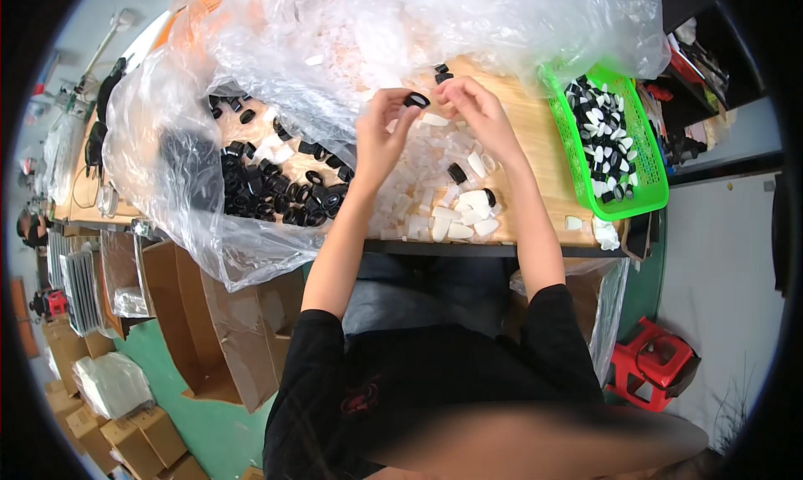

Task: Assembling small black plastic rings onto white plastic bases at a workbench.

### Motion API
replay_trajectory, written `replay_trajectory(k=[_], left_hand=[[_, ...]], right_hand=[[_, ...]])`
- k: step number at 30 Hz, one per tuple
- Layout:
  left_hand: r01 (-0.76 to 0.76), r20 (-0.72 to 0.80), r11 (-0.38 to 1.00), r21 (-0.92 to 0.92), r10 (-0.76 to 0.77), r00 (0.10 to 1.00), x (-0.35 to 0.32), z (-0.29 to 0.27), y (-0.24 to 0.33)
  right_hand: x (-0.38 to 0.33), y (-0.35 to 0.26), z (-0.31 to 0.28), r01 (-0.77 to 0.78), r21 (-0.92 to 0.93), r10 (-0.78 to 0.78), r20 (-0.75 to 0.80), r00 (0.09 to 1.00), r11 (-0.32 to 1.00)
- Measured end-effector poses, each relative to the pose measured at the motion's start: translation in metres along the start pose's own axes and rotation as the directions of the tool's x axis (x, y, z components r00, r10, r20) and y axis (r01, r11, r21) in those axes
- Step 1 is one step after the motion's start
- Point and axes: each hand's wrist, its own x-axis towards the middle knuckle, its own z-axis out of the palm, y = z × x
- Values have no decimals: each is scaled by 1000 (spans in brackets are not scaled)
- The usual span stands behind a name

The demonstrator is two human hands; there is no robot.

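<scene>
My left hand (pixel 383 135) pinches a small black oval ring-shaped part (pixel 416 100) between thumb and fingertips, above the wooden table. Just right of it, my right hand (pixel 478 118) has its thumb and fingers drawn together; whatever they may hold is too small to make out. Under both hands spreads a pile of small translucent pieces (pixel 427 154). White tapered pieces (pixel 464 214) lie at the table's near edge, with a black part (pixel 457 173) among them. On the left, many black ring-shaped parts (pixel 272 187) are heaped in an opened clear plastic bag (pixel 188 220).
A green plastic basket (pixel 577 166) with mixed black and white pieces stands at the right. Large clear bags (pixel 519 20) cover the far side of the table. Below are cardboard boxes (pixel 242 338) at left and a red stool (pixel 652 363) at right.
</scene>
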Motion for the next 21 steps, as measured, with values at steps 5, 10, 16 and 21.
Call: replay_trajectory(k=[5,10,16,21], left_hand=[[91,36,966,-243,-85,996,3,0,10],[-129,28,991,-36,130,991,-1,1,9],[-198,21,976,92,197,980,0,2,10],[-225,24,957,182,225,974,3,1,8]], right_hand=[[9,39,-17,71,-611,-131,-54,990,788],[4,53,-8,79,-826,-45,65,997,558],[4,41,-3,20,-734,-152,-113,982,679],[0,1,-2,305,-371,-382,-156,911,877]])
